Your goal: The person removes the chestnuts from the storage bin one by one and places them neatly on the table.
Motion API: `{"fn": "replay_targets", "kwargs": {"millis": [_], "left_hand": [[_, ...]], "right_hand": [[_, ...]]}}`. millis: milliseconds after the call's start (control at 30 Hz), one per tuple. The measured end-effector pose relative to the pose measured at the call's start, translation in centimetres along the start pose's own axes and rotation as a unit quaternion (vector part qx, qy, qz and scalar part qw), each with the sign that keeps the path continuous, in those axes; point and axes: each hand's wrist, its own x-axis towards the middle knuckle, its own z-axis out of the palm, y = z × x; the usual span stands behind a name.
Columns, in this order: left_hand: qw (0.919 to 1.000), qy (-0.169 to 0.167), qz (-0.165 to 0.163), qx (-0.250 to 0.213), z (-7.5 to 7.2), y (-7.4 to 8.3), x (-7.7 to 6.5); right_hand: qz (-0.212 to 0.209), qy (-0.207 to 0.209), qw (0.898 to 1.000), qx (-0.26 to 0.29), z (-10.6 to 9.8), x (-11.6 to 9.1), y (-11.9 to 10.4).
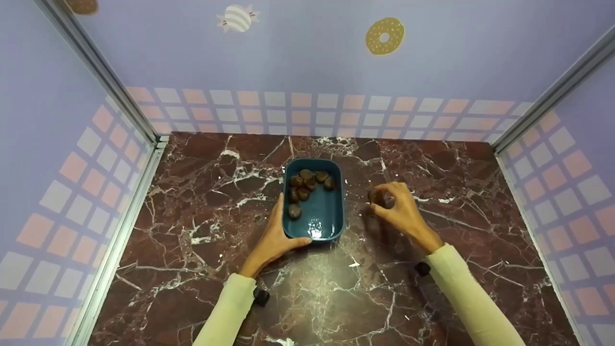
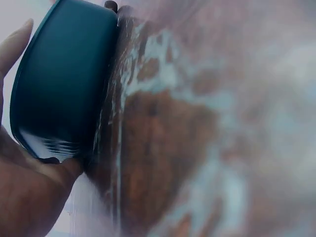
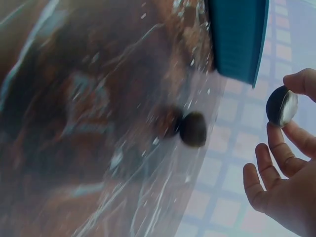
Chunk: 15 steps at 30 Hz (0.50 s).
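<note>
A teal rectangular container (image 1: 319, 209) holds several brown chestnuts (image 1: 306, 181), grouped mostly along its far and left sides. My left hand (image 1: 275, 239) rests against the container's near left corner, fingers along the left wall and thumb across the near edge. To the right of the container, my right hand (image 1: 401, 209) pinches a chestnut (image 3: 282, 106) between thumb and fingertips. In the right wrist view, the held piece has a dark side and a shiny pale side, and the other fingers are loosely bent. Another chestnut (image 3: 193, 129) lies on the table close by.
The brown marbled tabletop (image 1: 202, 211) has glossy, white-veined patches. A lilac back wall (image 1: 307, 57) with a pink and white checked band encloses the far side. Similar side panels (image 1: 567, 158) rise at left and right.
</note>
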Motion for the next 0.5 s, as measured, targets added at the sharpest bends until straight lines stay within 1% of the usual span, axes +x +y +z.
{"fn": "replay_targets", "kwargs": {"millis": [100, 200, 400, 500], "left_hand": [[0.9998, -0.01, 0.002, 0.015, -0.2, 0.0, 0.3], [0.9997, -0.015, -0.001, 0.021, -0.3, -0.1, 0.4], [0.9997, -0.015, -0.011, 0.014, -0.2, 0.0, 0.5], [0.9997, -0.013, -0.018, 0.011, 0.1, 0.0, 0.5]], "right_hand": [[0.009, 0.005, 1.0, 0.002, -0.6, -0.5, 0.8], [0.02, 0.002, 1.0, 0.007, -1.1, -0.9, 1.7], [0.067, -0.01, 0.998, 0.01, -2.1, -1.6, 3.0], [0.077, -0.013, 0.997, 0.003, -2.3, -1.8, 3.7]]}}
